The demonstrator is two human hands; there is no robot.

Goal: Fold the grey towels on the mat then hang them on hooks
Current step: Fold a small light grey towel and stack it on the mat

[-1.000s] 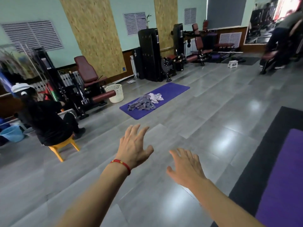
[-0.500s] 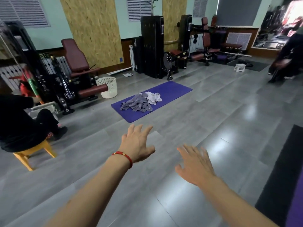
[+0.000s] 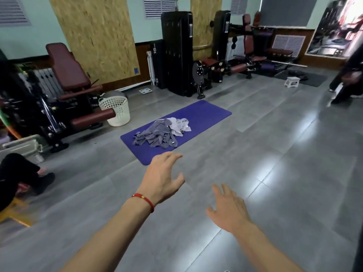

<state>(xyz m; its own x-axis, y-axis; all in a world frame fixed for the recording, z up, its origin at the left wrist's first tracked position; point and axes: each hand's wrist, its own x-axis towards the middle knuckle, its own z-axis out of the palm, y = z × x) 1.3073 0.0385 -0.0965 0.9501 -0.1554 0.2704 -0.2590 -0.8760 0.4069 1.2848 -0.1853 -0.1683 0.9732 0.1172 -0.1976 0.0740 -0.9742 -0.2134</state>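
Note:
A heap of crumpled grey towels, with a paler one at its far side, lies on a purple mat on the grey floor ahead. My left hand, with a red string at the wrist, is stretched forward with fingers spread, just short of the mat's near corner in the view, holding nothing. My right hand is lower and to the right, also held out with relaxed fingers and empty. No hooks are visible.
A white lattice basket stands left of the mat beside a maroon-padded gym machine. Black weight machines line the back wall. A seated person is at the left edge, another person at the far right, with a small white stool.
The view has moved closer to the mat and towels, which now look larger and nearer. Both hands stay outstretched and empty; the seated person has slid toward the left edge.

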